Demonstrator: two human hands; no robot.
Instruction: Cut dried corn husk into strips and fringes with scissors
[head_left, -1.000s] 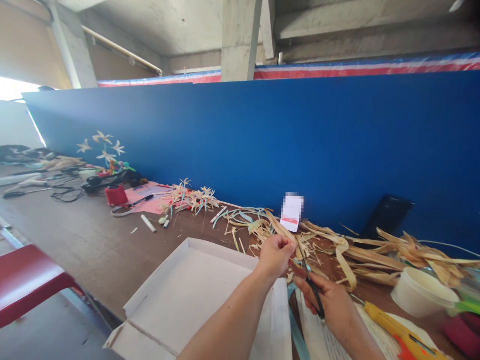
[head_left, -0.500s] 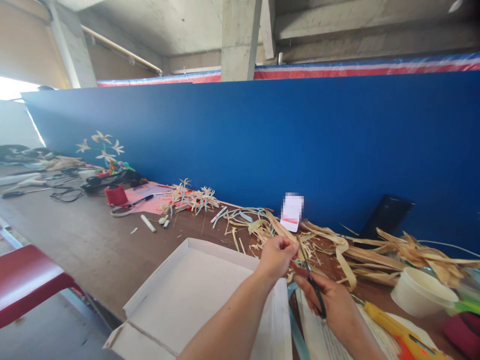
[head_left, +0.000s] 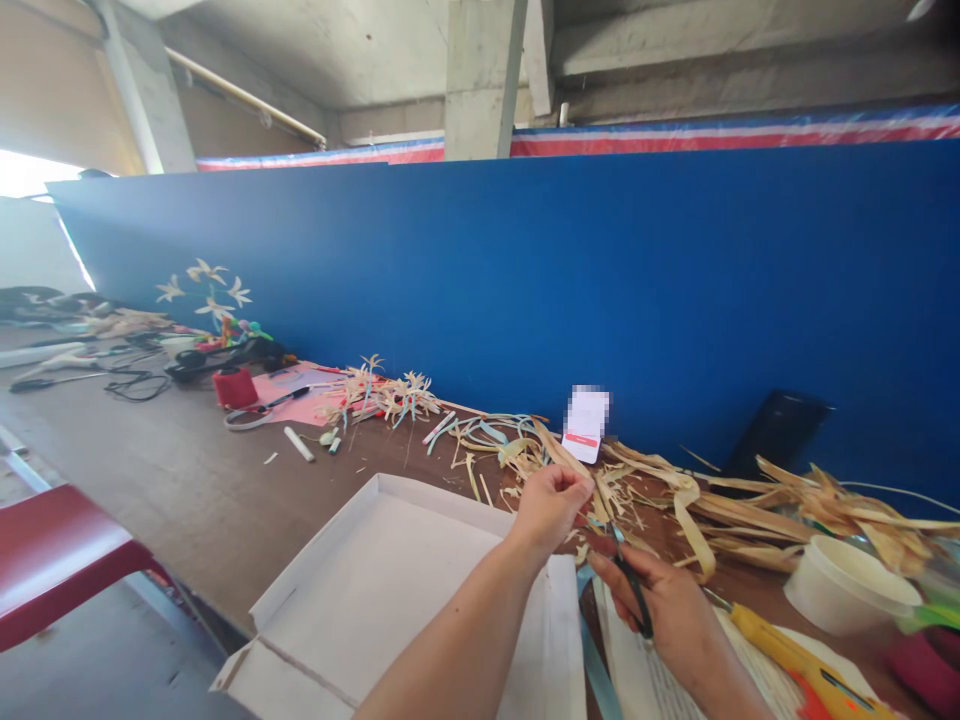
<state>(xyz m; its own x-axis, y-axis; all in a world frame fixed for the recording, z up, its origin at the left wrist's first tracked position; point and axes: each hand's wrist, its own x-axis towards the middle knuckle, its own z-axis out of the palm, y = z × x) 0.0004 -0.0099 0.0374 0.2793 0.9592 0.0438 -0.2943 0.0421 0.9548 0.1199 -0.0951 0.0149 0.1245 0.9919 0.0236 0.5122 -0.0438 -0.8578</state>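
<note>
My left hand (head_left: pixel 551 510) pinches a pale dried-leaf strip (head_left: pixel 557 446) that slants up and away over the table. Black-handled scissors (head_left: pixel 636 590) are gripped in my right hand (head_left: pixel 675 615), their blades pointing up toward my left fingertips. Whether the blades touch the strip cannot be made out. Thin shavings and scraps (head_left: pixel 619 495) lie just beyond the hands. Under my left forearm is a white shallow box (head_left: pixel 420 580).
Dried leaf strips (head_left: pixel 757 525), a white tub (head_left: pixel 847 590) and a yellow glue gun (head_left: pixel 780 640) lie to the right. A lit phone (head_left: pixel 586 420) leans by the blue partition (head_left: pixel 480 270). Straw-coloured flowers (head_left: pixel 405 398) and a red spool (head_left: pixel 236 388) are left. A red chair (head_left: pixel 60 560) stands beside the table.
My left hand has shifted very slightly left and down. The scissors blades seem closer together than before. The rest of the table looks the same.
</note>
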